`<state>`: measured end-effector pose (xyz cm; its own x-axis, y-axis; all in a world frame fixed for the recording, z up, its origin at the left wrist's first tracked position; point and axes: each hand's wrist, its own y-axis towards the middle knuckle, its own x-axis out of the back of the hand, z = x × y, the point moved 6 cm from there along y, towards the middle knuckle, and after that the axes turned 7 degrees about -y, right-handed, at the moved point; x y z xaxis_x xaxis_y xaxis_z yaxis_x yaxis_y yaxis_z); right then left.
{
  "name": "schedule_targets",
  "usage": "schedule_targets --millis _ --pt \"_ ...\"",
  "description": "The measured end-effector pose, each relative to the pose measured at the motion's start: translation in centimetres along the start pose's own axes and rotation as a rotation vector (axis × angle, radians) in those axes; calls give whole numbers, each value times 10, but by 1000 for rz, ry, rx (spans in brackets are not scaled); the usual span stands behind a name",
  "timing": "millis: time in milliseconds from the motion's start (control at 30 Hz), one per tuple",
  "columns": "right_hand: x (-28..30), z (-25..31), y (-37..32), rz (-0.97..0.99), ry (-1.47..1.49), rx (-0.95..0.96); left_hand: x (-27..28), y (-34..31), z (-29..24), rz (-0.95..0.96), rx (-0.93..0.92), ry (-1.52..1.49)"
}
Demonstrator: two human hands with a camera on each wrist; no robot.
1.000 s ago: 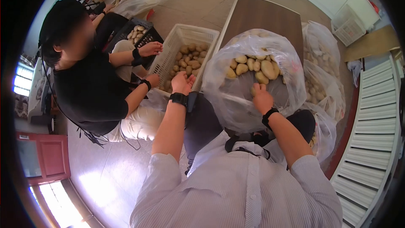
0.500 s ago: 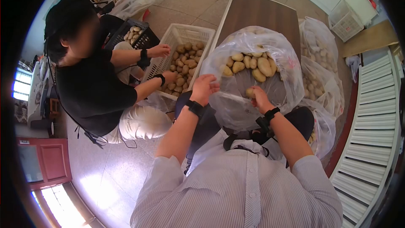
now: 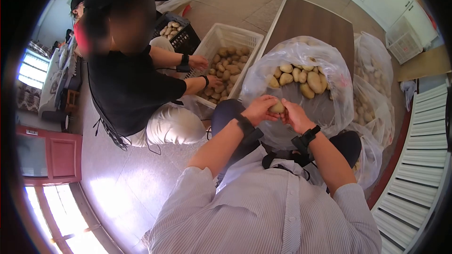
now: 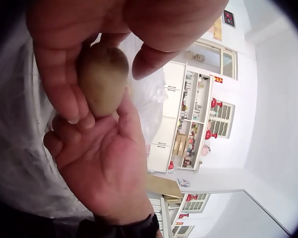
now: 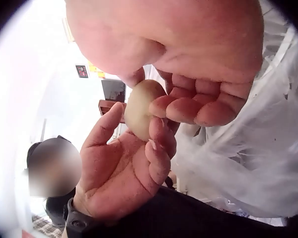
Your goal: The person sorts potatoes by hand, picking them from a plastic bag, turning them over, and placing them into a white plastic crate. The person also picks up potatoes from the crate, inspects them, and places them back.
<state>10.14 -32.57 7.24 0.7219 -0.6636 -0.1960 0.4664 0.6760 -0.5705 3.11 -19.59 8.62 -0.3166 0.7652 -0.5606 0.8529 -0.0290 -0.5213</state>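
A small yellowish potato (image 3: 277,108) is between my two hands, over the near side of an open clear plastic bag (image 3: 256,73). My right hand (image 3: 298,117) pinches it between thumb and fingers. From the other side my left hand (image 3: 258,112) has its curled fingers against the potato, as the left wrist view also shows of this potato (image 4: 103,82). The left thumb stands a little off its surface there. Inside the bag, several larger potatoes (image 3: 313,82) lie toward the far side.
On the left, a person in a black shirt (image 3: 134,94) reaches into a white crate (image 3: 256,37) of potatoes. A black crate (image 3: 188,37) stands behind. The bag rests at a brown tabletop (image 3: 310,21). More potato-filled bags (image 3: 372,73) stand on the right beside a white radiator (image 3: 409,174).
My right hand has lifted the potato from the bag toward me. My left hand has moved right from beside the white crate to meet it. The head view has shifted slightly.
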Motion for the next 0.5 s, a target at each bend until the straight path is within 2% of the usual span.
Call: schedule_targets --millis 167,267,333,367,433,500 --pt "-6 1 -3 -61 11 42 5 -2 0 41 -42 -36" --pt "-1 -2 -7 -133 -9 37 9 -7 -12 12 -104 -145" --pt "7 -6 -9 -167 -50 38 19 -14 -31 -100 -252 -217" --pt "14 -11 -9 -202 -109 40 31 -7 -32 -95 -247 -219" --pt "30 -22 -11 -255 -163 38 59 5 -44 -84 -362 -427" --pt "51 -31 -13 -368 -286 89 77 9 -53 -179 -308 -616"
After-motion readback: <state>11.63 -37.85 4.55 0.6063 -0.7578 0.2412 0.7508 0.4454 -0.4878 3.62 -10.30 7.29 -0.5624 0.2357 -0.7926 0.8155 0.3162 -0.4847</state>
